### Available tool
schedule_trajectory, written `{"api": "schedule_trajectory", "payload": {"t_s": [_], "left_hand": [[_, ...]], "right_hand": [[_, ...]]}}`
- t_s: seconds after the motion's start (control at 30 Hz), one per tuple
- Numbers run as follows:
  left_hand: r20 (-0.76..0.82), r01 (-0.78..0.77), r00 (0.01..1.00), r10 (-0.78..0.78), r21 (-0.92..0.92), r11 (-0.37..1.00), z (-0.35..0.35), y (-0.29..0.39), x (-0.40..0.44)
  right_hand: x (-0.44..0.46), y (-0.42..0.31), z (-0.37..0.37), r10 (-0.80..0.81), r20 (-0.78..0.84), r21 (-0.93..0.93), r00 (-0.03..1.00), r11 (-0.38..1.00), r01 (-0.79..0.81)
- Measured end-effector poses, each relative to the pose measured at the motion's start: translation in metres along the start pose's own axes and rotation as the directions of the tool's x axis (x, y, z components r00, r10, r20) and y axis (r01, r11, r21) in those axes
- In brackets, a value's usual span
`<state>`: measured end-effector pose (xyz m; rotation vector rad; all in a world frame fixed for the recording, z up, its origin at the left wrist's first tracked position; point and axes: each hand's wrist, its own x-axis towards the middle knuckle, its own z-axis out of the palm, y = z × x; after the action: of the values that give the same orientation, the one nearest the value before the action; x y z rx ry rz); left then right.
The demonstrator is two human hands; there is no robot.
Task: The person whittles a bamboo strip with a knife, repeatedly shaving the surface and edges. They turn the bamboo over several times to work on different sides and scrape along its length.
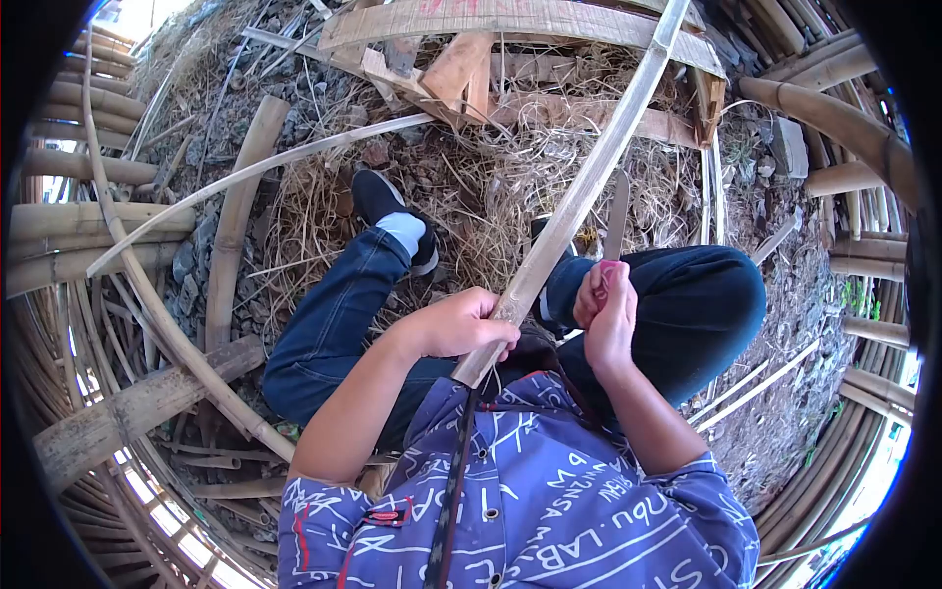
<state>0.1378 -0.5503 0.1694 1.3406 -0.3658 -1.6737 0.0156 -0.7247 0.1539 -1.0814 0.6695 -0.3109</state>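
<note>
A long split bamboo strip (579,191) runs from my lap up to the top right. My left hand (466,324) is wrapped round it near its lower end, thumb across the top. My right hand (606,304) is closed on the pinkish handle of a knife (617,211), whose blade points up and away from me, just right of the strip. The blade and the strip are apart. The strip's lower end lies against my patterned shirt.
A wooden frame (510,18) stands on the ground ahead, with shavings (491,187) about it. A thin curved strip (255,172) and a bamboo pole (240,216) lie left. Stacked bamboo (108,167) lines both sides. My bent knees are beside my hands.
</note>
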Motion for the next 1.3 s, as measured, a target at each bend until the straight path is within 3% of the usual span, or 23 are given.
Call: {"api": "schedule_trajectory", "payload": {"t_s": [0.1,0.23,0.33,0.43,0.57,0.63,0.77,0.83,0.9,0.97,1.03,1.07,1.13,1.27,1.3], "left_hand": [[-0.026,-0.008,1.0,0.006,-0.103,0.995,0.0,-0.005,0.002],[-0.005,-0.065,0.998,0.065,-0.149,0.987,-0.003,-0.015,0.005],[-0.006,-0.067,0.998,0.069,-0.341,0.938,0.005,-0.016,0.005],[0.023,-0.055,0.998,0.062,-0.234,0.971,0.004,-0.019,0.005],[0.062,-0.16,0.982,0.176,-0.208,0.965,0.003,-0.023,0.003],[0.157,-0.227,0.954,0.256,-0.185,0.956,0.0,-0.021,0.0],[0.129,-0.173,0.97,0.205,-0.223,0.959,0.003,-0.017,-0.007],[0.227,-0.194,0.948,0.223,-0.145,0.97,-0.002,-0.02,-0.012],[0.11,-0.145,0.984,0.14,0.041,0.989,0.006,-0.011,-0.026],[0.048,-0.126,0.991,0.123,0.059,0.99,0.012,-0.011,-0.037],[-0.066,-0.238,0.962,0.263,0.259,0.936,0.014,-0.02,-0.045],[-0.067,-0.235,0.963,0.261,0.26,0.936,0.015,-0.02,-0.049],[-0.078,-0.249,0.924,0.374,0.619,0.745,0.017,-0.018,-0.057],[-0.134,-0.135,0.95,0.281,0.637,0.759,0.024,-0.016,-0.065],[-0.196,-0.208,0.918,0.345,0.503,0.839,0.026,-0.02,-0.065]], "right_hand": [[0.006,-0.015,-0.004,-0.097,0.157,-0.314,0.983,0.939,0.143],[0.016,-0.032,0.004,-0.15,0.26,-0.497,0.954,0.826,0.265],[0.02,-0.046,0.013,-0.071,0.327,-0.649,0.942,0.708,0.279],[0.021,-0.052,0.013,0.058,0.404,-0.731,0.913,0.62,0.284],[0.019,-0.044,0.006,0.088,0.439,-0.745,0.894,0.591,0.308],[0.016,-0.045,0.006,0.134,0.437,-0.755,0.889,0.593,0.282],[0.009,-0.04,0.003,0.106,0.45,-0.72,0.887,0.63,0.291],[0.005,-0.037,0.003,0.057,0.465,-0.681,0.884,0.66,0.316],[-0.001,-0.034,0.006,0.077,0.419,-0.654,0.905,0.717,0.242],[-0.008,-0.03,0.007,0.108,0.439,-0.603,0.892,0.772,0.202],[-0.016,-0.025,0.01,0.127,0.417,-0.581,0.9,0.799,0.157],[-0.02,-0.019,0.009,0.099,0.426,-0.532,0.899,0.832,0.16],[-0.024,-0.011,0.003,0.062,0.495,-0.466,0.866,0.861,0.205],[-0.04,-0.01,-0.003,0.05,0.546,-0.389,0.836,0.899,0.201],[-0.045,-0.01,-0.005,0.046,0.545,-0.387,0.837,0.899,0.203]]}}
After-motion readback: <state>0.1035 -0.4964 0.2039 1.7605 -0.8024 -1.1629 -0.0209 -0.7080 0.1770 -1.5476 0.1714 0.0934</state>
